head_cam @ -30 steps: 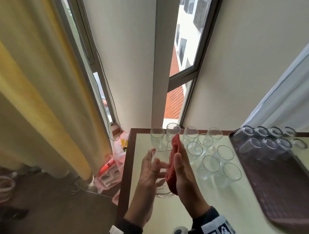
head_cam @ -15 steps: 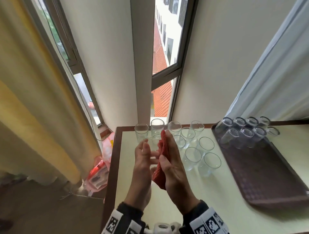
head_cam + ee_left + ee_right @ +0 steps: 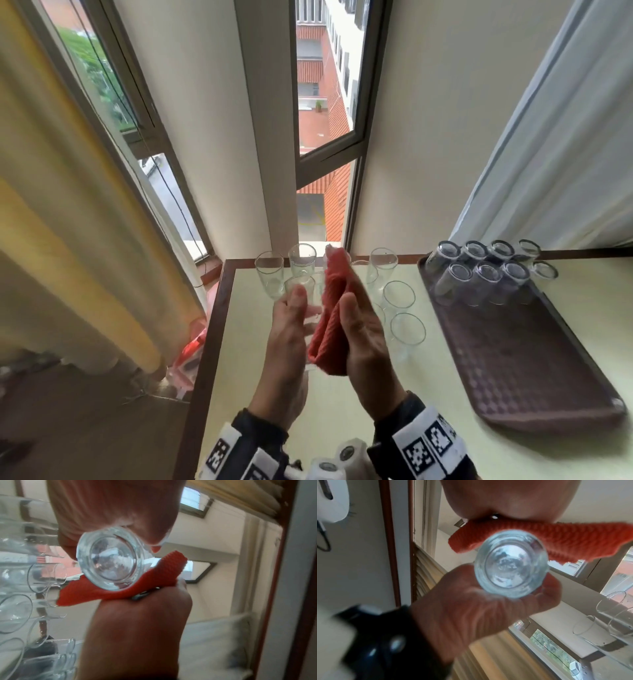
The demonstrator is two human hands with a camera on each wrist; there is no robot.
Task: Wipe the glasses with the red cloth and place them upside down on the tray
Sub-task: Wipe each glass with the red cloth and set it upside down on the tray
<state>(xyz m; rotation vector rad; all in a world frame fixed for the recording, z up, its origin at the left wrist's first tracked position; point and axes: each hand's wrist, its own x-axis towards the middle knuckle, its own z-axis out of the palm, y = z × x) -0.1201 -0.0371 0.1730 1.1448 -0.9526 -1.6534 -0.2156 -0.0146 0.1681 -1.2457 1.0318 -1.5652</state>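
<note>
I hold a clear glass (image 3: 303,296) upright above the table's left part, my left hand (image 3: 291,325) curled around its side. Its thick round base (image 3: 109,559) faces the left wrist camera and also shows as the glass base (image 3: 511,563) in the right wrist view. My right hand (image 3: 363,335) is flat and presses the folded red cloth (image 3: 330,318) against the glass's right side. The brown tray (image 3: 534,370) lies at the right, with several upside-down glasses (image 3: 489,277) at its far end.
Several upright glasses (image 3: 399,294) stand on the pale table (image 3: 342,394) beyond my hands. A yellow curtain (image 3: 85,257) hangs at the left, a white curtain (image 3: 565,154) at the right. A red bag (image 3: 191,346) lies on the floor by the table's left edge.
Both hands have stayed pressed around the glass, with the cloth rubbing along its side. The head view has swung, so the tray now sits further in view.
</note>
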